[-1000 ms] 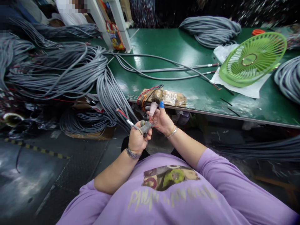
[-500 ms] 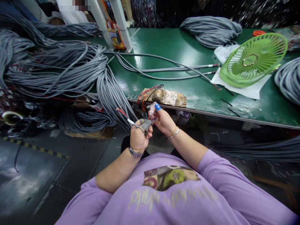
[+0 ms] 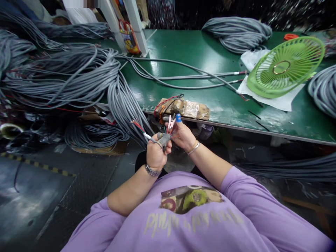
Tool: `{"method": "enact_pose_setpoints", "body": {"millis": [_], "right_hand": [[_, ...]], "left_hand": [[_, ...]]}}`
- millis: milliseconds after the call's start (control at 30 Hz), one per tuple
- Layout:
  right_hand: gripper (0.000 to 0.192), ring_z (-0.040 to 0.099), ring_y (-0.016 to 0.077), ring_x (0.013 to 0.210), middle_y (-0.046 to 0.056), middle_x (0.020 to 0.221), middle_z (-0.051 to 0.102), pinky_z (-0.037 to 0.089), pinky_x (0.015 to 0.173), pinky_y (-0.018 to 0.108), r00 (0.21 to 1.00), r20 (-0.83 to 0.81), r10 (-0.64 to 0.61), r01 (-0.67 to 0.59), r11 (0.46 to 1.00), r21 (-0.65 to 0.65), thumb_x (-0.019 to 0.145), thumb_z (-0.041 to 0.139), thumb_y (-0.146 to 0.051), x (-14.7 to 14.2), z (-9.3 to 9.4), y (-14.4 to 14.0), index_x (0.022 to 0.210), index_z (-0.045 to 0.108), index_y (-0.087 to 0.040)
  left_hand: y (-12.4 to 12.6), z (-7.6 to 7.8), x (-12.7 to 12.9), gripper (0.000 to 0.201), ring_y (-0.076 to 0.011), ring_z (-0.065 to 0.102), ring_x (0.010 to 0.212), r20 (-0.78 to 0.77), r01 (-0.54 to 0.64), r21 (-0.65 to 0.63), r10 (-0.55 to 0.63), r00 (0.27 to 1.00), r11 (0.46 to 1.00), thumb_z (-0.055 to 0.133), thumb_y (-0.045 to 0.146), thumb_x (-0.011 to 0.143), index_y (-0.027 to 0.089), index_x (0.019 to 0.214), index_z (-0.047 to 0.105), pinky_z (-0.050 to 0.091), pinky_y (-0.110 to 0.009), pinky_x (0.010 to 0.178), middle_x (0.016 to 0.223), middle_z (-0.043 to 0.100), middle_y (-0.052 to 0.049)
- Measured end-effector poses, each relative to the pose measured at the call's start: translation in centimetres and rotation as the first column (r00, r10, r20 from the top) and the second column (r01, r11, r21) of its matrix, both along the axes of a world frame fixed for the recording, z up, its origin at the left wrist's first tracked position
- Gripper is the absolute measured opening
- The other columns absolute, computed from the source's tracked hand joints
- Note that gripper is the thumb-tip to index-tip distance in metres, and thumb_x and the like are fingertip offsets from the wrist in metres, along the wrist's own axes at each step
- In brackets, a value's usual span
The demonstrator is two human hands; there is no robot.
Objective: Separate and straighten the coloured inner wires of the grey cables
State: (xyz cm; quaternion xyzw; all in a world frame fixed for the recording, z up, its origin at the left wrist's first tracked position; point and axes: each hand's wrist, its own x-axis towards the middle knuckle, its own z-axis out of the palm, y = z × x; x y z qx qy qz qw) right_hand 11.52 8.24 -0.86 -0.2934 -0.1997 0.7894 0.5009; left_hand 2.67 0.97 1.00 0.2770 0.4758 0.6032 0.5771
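Observation:
My left hand point(image 3: 156, 154) is closed around a grey cable point(image 3: 153, 140). A bundle of thin coloured wires point(image 3: 138, 125) sticks out of a white-banded end on its left side. At the thumb side of this hand is a grey wrapped piece point(image 3: 164, 140); whether it covers the thumb or belongs to the cable, I cannot tell. Fine red, green and dark wires point(image 3: 167, 131) fan out beyond it towards my right hand point(image 3: 185, 136). That hand, with blue wrapping on its thumb, pinches a small white forked clip-like piece point(image 3: 171, 123) close to the wires.
Just past my hands, a taped cardboard-like block point(image 3: 195, 109) with wires lies on the edge of the green table point(image 3: 178, 45). Grey cable coils point(image 3: 70, 77) are heaped at left, with another coil point(image 3: 237, 33) at the back. A green fan point(image 3: 282, 68) stands at right.
The white piece in my right hand, blurred before, now shows a forked shape. My right thumb has turned more upright. My left hand keeps its hold on the cable.

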Motion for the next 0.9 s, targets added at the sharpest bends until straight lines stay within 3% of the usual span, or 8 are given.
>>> {"method": "enact_pose_setpoints", "body": {"millis": [300, 533, 767, 900], "right_hand": [[0.046, 0.049, 0.0091, 0.054, -0.001, 0.061, 0.059, 0.039, 0.053, 0.022, 0.997, -0.068, -0.043, 0.039, 0.997, -0.065, 0.075, 0.065, -0.063, -0.6, 0.4, 0.1, 0.069, 0.060, -0.018], [0.059, 0.051, 0.0108, 0.057, 0.001, 0.074, 0.064, 0.040, 0.052, 0.023, 0.991, -0.088, 0.101, -0.105, 0.993, -0.045, 0.082, 0.041, -0.074, 0.5, 0.3, -0.4, 0.083, 0.064, -0.019], [0.028, 0.050, 0.0090, 0.059, 0.000, 0.079, 0.065, 0.039, 0.050, 0.021, 0.994, -0.053, 0.092, -0.089, 0.995, 0.045, 0.087, 0.057, -0.045, 1.2, 0.6, -0.7, 0.089, 0.066, -0.019], [0.027, 0.047, 0.0079, 0.057, -0.001, 0.075, 0.062, 0.038, 0.050, 0.020, 0.999, 0.011, 0.035, -0.036, 0.993, 0.108, 0.084, 0.062, -0.044, 1.0, -0.1, -0.8, 0.086, 0.066, -0.018]], "left_hand": [[0.2, -0.5, 0.2, 0.028, -0.0050, 0.044, 0.033, -0.024, -0.014, -0.022, 0.013, 1.000, 1.000, 0.075, 0.033, 0.062, 0.017, 0.065, 0.052, 0.024, -0.015, 0.031, 0.047, 0.057, 0.004], [-0.8, -0.2, -0.3, 0.025, -0.0048, 0.045, 0.034, -0.040, -0.011, 0.007, 0.011, 0.999, 1.000, 0.073, 0.033, 0.066, 0.017, 0.068, 0.055, 0.025, -0.014, 0.032, 0.049, 0.057, 0.004], [-0.6, -0.2, -0.3, 0.027, -0.0045, 0.045, 0.036, 0.006, -0.045, -0.003, 0.045, 0.999, 0.999, 0.074, 0.033, 0.064, 0.017, 0.067, 0.052, 0.026, -0.014, 0.033, 0.050, 0.057, 0.004], [-0.3, -0.1, -0.2, 0.027, -0.0042, 0.044, 0.035, 0.024, -0.054, -0.010, 0.054, 0.998, 0.998, 0.074, 0.033, 0.064, 0.017, 0.069, 0.053, 0.025, -0.014, 0.033, 0.049, 0.056, 0.005]]}}
